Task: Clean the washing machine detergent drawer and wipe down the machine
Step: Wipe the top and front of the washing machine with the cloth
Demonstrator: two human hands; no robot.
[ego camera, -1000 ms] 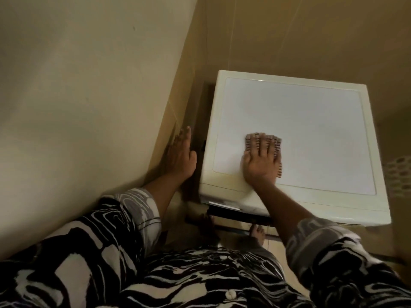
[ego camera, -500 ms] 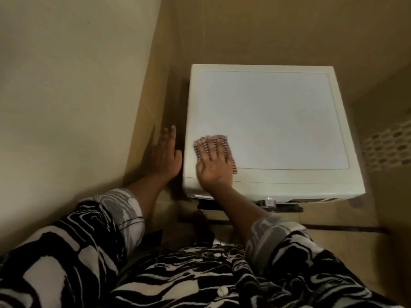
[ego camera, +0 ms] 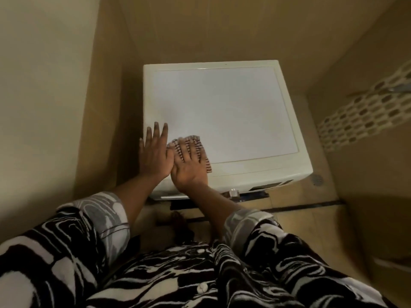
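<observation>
The white washing machine [ego camera: 222,103] stands in a tiled corner, seen from above. A striped cloth [ego camera: 203,158] lies flat on the near left part of its top. My right hand [ego camera: 189,165] presses down on the cloth with fingers spread. My left hand [ego camera: 154,152] rests flat on the machine's left edge, right beside the right hand, fingers apart and holding nothing. A control knob [ego camera: 234,192] and the front panel show at the near edge. The detergent drawer is hidden below the edge.
A wall [ego camera: 44,107] runs close along the left, leaving a narrow gap beside the machine. A perforated white basket [ego camera: 364,114] sits at the right. A floor drain [ego camera: 317,180] lies by the machine's front right corner. My patterned sleeves fill the bottom.
My left hand has moved from the wall gap onto the machine's left edge. My right hand stays on the cloth at the near left. The camera has tilted.
</observation>
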